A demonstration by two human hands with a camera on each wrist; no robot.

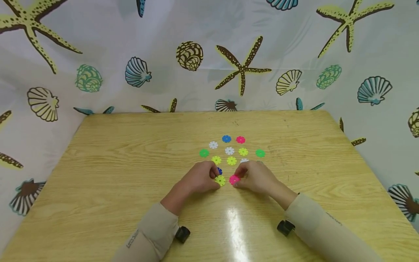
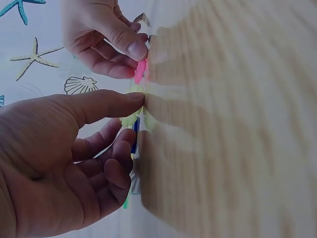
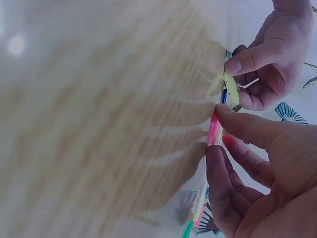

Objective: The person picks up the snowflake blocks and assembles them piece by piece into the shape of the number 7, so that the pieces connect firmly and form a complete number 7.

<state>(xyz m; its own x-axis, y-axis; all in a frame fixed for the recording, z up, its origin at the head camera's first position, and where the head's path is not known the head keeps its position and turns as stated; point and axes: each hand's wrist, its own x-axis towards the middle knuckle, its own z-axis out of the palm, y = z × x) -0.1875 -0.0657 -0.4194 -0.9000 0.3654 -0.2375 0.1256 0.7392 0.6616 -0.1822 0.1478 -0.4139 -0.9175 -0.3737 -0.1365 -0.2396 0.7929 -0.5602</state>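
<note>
1. As edge holds presumably allow fine control, the left hand, curled, pinches a yellow notched disc, below frame centre.
2. Just right, the right hand, also curled, pinches a pink notched disc.

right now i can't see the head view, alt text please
A person's left hand pinches a yellow notched disc and their right hand a pink disc at a wooden table. More discs in blue, green, white, yellow and pink lie beyond them, before a shell-and-starfish patterned cloth.
</note>
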